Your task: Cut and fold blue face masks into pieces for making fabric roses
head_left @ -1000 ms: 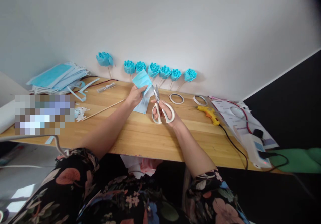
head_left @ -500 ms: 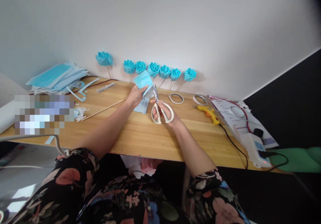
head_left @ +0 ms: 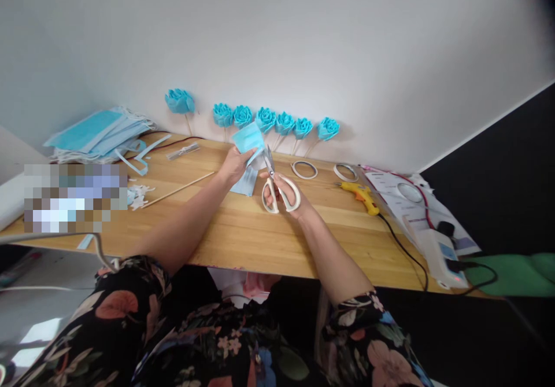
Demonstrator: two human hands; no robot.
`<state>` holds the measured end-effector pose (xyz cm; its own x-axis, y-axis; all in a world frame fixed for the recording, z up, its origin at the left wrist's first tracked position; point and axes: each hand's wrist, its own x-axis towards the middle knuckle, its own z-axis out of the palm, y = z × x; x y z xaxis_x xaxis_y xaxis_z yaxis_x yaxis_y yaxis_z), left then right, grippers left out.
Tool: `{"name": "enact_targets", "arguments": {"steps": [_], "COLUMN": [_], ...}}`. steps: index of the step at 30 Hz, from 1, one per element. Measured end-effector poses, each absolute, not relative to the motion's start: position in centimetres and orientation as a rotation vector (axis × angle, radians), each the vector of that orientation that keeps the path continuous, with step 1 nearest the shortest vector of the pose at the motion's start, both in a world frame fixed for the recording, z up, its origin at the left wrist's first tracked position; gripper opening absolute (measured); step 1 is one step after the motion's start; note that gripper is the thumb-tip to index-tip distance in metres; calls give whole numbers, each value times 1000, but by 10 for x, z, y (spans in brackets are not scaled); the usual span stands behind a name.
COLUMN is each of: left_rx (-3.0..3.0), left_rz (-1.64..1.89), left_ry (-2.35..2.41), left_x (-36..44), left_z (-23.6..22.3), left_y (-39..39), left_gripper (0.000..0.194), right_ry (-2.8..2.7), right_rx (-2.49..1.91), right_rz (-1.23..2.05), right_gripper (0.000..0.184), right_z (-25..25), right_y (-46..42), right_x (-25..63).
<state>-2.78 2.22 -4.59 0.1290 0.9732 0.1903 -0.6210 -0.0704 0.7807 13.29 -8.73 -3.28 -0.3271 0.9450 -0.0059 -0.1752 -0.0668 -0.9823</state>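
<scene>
My left hand (head_left: 236, 164) pinches a folded piece of light-blue mask fabric (head_left: 249, 137) above the table. In my right hand (head_left: 289, 193) is a pair of scissors (head_left: 270, 170) with white handles, the fingers through the loops. Its blades point up and away from me, beside the right edge of the fabric. Whether they touch it I cannot tell. Below the hands a pale-blue fabric piece (head_left: 245, 183) lies on the wooden table (head_left: 255, 236).
Several blue fabric flowers (head_left: 265, 119) on sticks lean on the wall. A stack of masks (head_left: 93, 134) and a wooden stick (head_left: 178, 190) lie left. To the right are tape rolls (head_left: 304, 170), a yellow glue gun (head_left: 359, 196) and a power strip (head_left: 444, 260).
Almost nothing differs. The fabric in my left hand has shifted very slightly to the right; the scissors have stayed in place.
</scene>
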Motion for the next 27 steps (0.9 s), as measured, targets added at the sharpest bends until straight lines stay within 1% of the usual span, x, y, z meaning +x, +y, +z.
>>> {"name": "enact_targets", "arguments": {"steps": [3, 8, 11, 16, 21, 27], "left_rx": [918, 906, 872, 895, 959, 1082], "left_rz": [1408, 1373, 1281, 1141, 1183, 1193], "left_ry": [516, 458, 424, 420, 445, 468], "left_x": [-27, -26, -28, -31, -32, -35], "left_z": [-45, -44, -44, -45, -41, -39], "left_y": [21, 17, 15, 14, 14, 15], "left_gripper": [48, 44, 42, 46, 44, 49], "right_ry": [-1283, -1272, -1239, -1227, -1255, -1256], "right_rx": [-917, -903, -905, -893, -894, -929], "right_rz": [1544, 1543, 1541, 1537, 1545, 1553], "right_gripper": [56, 56, 57, 57, 56, 60], "right_z": [-32, -33, -33, -32, -32, -30], "right_y": [-88, -88, -87, -86, -86, -86], "right_x": [133, 133, 134, 135, 135, 136]}}
